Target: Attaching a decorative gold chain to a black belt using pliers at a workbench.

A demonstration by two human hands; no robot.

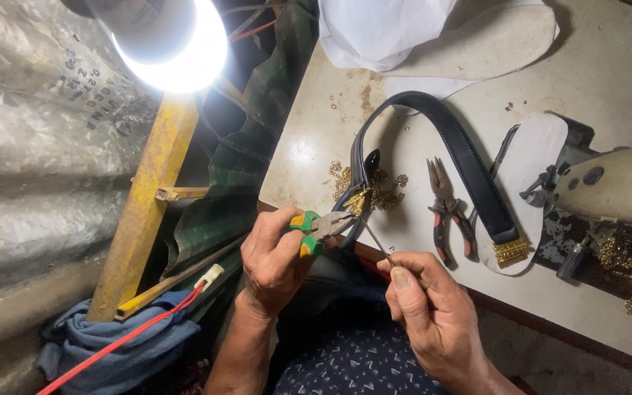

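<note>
Green-and-yellow-handled pliers [314, 231]: handles mostly hidden inside left hand's [272, 256] grip. Thin metal pin [379, 242]: too small to identify. Gold chain pile [627, 267], far right: cut by edge.

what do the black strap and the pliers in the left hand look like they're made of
Black strap: probably leather or a leather-like synthetic, with a smooth, slightly glossy sheen and a gold metallic clip at its end. Pliers in the left hand: grey metal jaws, with green-and-yellow grips that look like plastic or rubber.

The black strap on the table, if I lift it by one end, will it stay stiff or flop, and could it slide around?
The black strap already bends in a tight loop, so it would probably droop rather than hold straight. The gold metal piece at its end may weigh that end down. It looks smooth, so it could slide easily on the pale table.
</note>
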